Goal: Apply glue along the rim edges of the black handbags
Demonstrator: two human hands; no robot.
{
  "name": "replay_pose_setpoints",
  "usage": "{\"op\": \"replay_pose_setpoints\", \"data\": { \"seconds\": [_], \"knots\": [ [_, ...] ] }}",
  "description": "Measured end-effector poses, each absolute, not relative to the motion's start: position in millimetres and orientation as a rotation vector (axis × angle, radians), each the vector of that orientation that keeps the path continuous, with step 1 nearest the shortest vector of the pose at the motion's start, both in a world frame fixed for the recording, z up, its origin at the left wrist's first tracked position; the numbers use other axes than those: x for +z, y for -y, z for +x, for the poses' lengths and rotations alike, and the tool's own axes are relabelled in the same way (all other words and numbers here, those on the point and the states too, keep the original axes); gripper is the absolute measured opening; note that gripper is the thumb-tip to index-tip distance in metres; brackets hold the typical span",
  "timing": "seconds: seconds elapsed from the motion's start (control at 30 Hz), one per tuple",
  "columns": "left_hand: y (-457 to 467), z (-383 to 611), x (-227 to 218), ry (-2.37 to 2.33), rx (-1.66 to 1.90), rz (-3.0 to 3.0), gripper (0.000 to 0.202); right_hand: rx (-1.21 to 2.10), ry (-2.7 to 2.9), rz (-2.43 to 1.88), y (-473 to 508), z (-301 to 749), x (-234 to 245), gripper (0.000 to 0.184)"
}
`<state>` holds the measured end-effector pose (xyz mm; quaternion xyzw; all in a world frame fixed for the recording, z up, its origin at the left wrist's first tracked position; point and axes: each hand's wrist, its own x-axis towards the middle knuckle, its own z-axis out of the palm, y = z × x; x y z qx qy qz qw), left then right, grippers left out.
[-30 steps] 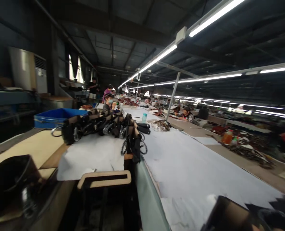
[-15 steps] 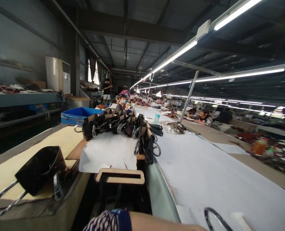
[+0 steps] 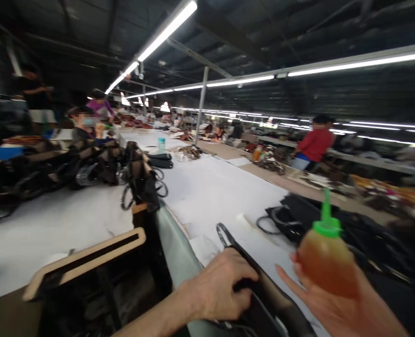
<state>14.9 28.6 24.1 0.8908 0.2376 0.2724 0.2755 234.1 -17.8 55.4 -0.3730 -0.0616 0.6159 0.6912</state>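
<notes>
My left hand (image 3: 224, 286) is closed on the upper edge of a black handbag (image 3: 263, 299), its fingers curled over the rim. The bag's looped handle (image 3: 224, 234) rises just beyond the knuckles. In my right hand (image 3: 333, 306) is a squeeze bottle (image 3: 328, 262) of amber liquid with a green pointed nozzle. The bottle stands upright against the palm, with at least one finger stretched out to the left; the far side of the grip is hidden. To the right of the held bag lies a pile of black bags (image 3: 291, 215).
A white-covered table (image 3: 207, 187) runs into the distance. More black handbags (image 3: 142, 178) are lined up at the left, and a wooden-rimmed slotted frame (image 3: 88, 257) is in front. A turquoise cup (image 3: 161, 145) stands farther back. Co-workers, one in a red top (image 3: 314, 145), are around.
The view has swung right. Both hands have come into sight, the left on the black handbag and the right with the squeeze bottle. The handbag at far left has left the frame.
</notes>
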Motion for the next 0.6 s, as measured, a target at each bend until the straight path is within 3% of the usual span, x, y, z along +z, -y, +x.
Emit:
{"op": "replay_pose_setpoints", "data": {
  "seconds": [0.17,0.47,0.6],
  "knots": [
    [-27,21,11,-0.806,1.025,2.094,0.020,1.361,-0.047,-0.858,23,218,66,0.024],
    [-51,72,17,-0.872,0.800,2.181,0.032,1.078,-0.003,-0.794,50,241,92,0.025],
    [-55,79,20,-0.897,0.798,2.126,0.031,1.138,0.017,-0.817,70,237,99,0.028]
  ]
}}
